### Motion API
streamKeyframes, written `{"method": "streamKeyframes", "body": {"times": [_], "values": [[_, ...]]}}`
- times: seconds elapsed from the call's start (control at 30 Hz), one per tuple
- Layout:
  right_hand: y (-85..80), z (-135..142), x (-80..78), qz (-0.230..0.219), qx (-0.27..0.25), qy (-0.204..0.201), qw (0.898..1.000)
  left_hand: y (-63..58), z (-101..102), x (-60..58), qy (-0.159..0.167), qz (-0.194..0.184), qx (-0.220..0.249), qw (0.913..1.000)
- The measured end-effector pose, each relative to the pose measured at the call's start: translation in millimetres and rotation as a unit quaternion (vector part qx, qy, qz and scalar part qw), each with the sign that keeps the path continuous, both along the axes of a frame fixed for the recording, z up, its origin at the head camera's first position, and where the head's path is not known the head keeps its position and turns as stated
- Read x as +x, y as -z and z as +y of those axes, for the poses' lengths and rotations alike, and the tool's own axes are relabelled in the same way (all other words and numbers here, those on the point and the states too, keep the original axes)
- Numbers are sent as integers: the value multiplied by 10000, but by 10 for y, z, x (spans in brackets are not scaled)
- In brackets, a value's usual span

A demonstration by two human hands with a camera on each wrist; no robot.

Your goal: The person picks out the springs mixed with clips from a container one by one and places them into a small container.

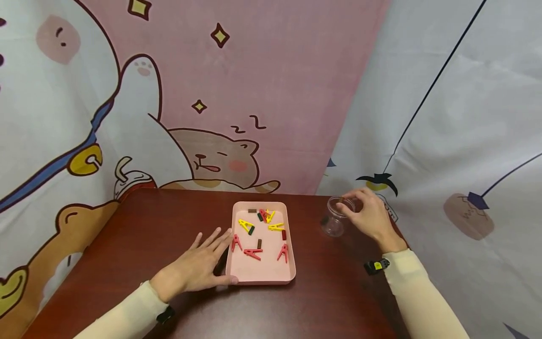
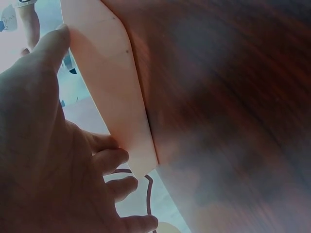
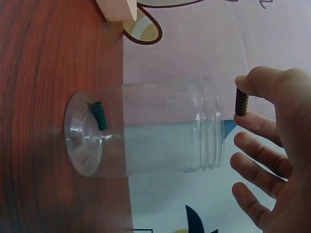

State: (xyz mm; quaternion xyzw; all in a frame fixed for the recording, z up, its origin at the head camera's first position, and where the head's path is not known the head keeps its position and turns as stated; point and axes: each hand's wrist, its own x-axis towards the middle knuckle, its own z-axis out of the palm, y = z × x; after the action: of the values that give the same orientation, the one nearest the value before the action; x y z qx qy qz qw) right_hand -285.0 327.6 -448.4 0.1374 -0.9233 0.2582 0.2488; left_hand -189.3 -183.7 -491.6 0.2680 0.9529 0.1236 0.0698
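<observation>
My right hand (image 1: 370,219) pinches a small brown ribbed piece (image 3: 241,103) between thumb and index finger, just off the mouth of a clear screw-neck jar (image 3: 160,160). The other fingers of that hand spread loosely. A green ribbed piece (image 3: 99,115) lies at the bottom of the jar. Along the left side of a pink tray (image 1: 259,277), my left hand (image 1: 192,270) rests with spread fingers, its thumb and fingertips at the rim. Inside the tray lie several red clips (image 1: 252,253) and yellow clips (image 1: 245,224), among brown ribbed pieces (image 1: 259,243), green ones and a red one (image 1: 284,235).
Tray and jar stand on a dark red-brown wooden table (image 1: 322,301), the jar near its back right. Behind the table hangs a printed cartoon cloth (image 1: 288,117), which also runs down the right side close to my right arm.
</observation>
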Motion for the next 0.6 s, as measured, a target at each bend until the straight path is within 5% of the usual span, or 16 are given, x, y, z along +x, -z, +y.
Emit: {"method": "streamKeyframes", "body": {"times": [0.6], "values": [[96,134,-100,-872,-216,-33,9960,17,18,15,19,17,22,10000]]}}
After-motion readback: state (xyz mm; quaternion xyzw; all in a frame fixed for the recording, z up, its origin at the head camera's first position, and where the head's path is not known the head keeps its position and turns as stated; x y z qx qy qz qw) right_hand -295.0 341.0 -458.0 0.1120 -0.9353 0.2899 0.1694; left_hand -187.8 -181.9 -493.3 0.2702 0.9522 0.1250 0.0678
